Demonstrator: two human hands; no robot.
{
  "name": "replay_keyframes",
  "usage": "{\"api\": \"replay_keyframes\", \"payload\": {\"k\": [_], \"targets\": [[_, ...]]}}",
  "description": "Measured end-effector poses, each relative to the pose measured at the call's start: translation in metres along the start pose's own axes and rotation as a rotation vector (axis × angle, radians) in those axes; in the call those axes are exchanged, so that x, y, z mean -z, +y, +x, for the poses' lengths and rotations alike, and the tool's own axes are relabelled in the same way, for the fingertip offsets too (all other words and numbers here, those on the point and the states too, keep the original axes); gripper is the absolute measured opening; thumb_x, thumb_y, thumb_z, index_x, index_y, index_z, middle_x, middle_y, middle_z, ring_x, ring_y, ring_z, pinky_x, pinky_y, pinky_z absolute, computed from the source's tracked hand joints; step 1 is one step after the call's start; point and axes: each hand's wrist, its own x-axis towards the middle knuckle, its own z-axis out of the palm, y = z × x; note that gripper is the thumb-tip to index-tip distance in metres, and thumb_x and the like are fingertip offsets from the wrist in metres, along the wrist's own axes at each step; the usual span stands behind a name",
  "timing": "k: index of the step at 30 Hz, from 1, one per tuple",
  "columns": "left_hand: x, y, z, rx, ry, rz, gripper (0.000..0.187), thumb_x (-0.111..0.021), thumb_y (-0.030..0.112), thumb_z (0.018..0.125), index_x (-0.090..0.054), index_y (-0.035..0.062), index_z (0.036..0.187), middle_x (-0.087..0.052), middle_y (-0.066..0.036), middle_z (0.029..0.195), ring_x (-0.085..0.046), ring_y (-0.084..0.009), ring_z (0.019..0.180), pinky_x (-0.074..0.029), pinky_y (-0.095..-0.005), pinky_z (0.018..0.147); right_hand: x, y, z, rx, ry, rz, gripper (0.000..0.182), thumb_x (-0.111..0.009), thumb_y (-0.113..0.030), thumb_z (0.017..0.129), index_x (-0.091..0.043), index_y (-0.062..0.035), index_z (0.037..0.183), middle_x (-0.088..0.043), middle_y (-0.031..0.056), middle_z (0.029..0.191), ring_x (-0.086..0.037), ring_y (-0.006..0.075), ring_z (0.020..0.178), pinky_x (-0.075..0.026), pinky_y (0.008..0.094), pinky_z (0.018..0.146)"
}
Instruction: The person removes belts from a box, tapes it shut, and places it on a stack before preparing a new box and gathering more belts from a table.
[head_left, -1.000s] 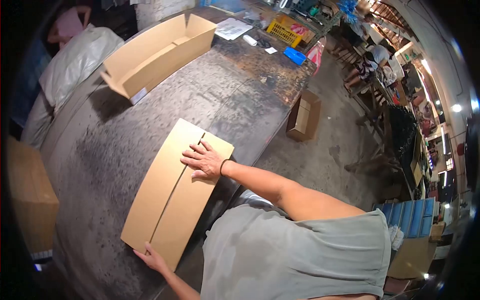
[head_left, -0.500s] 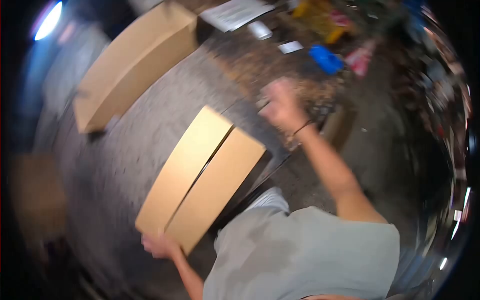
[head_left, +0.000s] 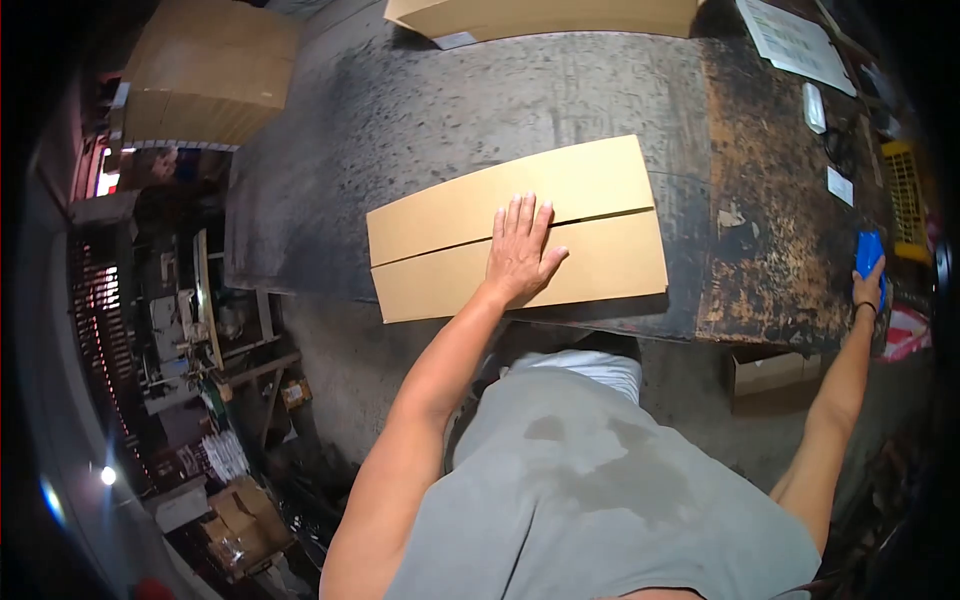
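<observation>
A long cardboard box [head_left: 600, 255] lies on the worktable near its front edge, its two top flaps folded down and a dark narrow seam between them. My left hand [head_left: 518, 260] rests flat across the seam with fingers extended, the palm on the nearer flap. Far out to the right, my right hand [head_left: 869, 287] grips a blue object [head_left: 869, 246] at the table's right end; it is too small to tell its kind. A dark band circles that wrist.
Another long cardboard box [head_left: 570, 18] lies at the table's [head_left: 450, 100] far side. Printed papers [head_left: 795, 45], a small white item [head_left: 814, 108] and a white card [head_left: 840, 186] lie on the right. Beyond them stands a yellow crate [head_left: 903, 195]. A large carton [head_left: 205, 75] is at far left; an open carton [head_left: 770, 375] sits below.
My view has turned. My left hand has gone from the box's end to flat on its top. My right hand has reached out to the right and taken hold of the blue object.
</observation>
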Motion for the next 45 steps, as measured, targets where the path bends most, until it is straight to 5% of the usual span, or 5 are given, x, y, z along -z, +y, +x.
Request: {"api": "replay_keyframes", "payload": {"k": [8, 21, 36, 41, 45], "targets": [[0.017, -0.086, -0.063, 0.083, 0.122, 0.177, 0.057, -0.056, 0.059, 0.072, -0.056, 0.0122, 0.105, -0.027, -0.017, 0.138, -0.023, -0.0398, 0.127, -0.016, -0.0611, 0.099, 0.067, -0.049, -0.111, -0.029, 0.351, 0.887, 0.072, -0.065, -0.03, 0.081, -0.028, 0.0031, 0.134, -0.041, 0.0163, 0.132, -0.043, 0.0264, 0.117, -0.034, 0.0361, 0.097], [0.022, -0.151, -0.077, -0.225, -0.021, 0.13, 0.06, -0.05, 0.058, 0.077, -0.04, 0.0334, 0.13, -0.018, -0.013, 0.145, -0.016, -0.0405, 0.131, -0.014, -0.0593, 0.102, 0.104, -0.3, -0.38, 0.186, -0.287, 1.8, 0.057, -0.051, -0.012, 0.088, -0.023, -0.007, 0.137, -0.055, 0.0108, 0.098, -0.057, 0.0152, 0.076, -0.052, 0.0291, 0.064], [0.032, -0.168, -0.062, -0.277, -0.207, -0.254, 0.068, -0.052, 0.05, 0.08, -0.035, 0.0135, 0.135, -0.023, -0.017, 0.143, -0.017, -0.0339, 0.134, -0.004, -0.0585, 0.104, 0.066, -0.519, -0.493, 0.432, -0.518, 1.476, 0.077, -0.067, -0.019, 0.079, -0.021, 0.0029, 0.137, -0.036, 0.0149, 0.132, -0.04, 0.0208, 0.118, -0.033, 0.0329, 0.099], [0.054, -0.189, -0.018, 0.043, -0.109, -1.06, 0.049, -0.054, 0.035, 0.087, -0.047, 0.002, 0.122, -0.054, -0.012, 0.108, -0.053, -0.0201, 0.097, -0.047, -0.0271, 0.077, 0.047, -0.527, -0.502, 0.437, -0.578, 1.227, 0.078, -0.067, -0.018, 0.077, -0.021, 0.0033, 0.137, -0.037, 0.0188, 0.134, -0.038, 0.0242, 0.123, -0.032, 0.0341, 0.1], [0.069, -0.196, 0.047, 0.38, -0.541, -1.689, 0.053, -0.045, 0.041, 0.091, -0.049, -0.004, 0.118, -0.054, -0.012, 0.108, -0.056, -0.0162, 0.09, -0.045, -0.0283, 0.077, 0.058, -0.53, -0.504, 0.468, -0.61, 1.115, 0.078, -0.069, -0.018, 0.075, -0.024, 0.0027, 0.136, -0.043, 0.021, 0.129, -0.045, 0.0269, 0.118, -0.035, 0.0348, 0.097]]}}
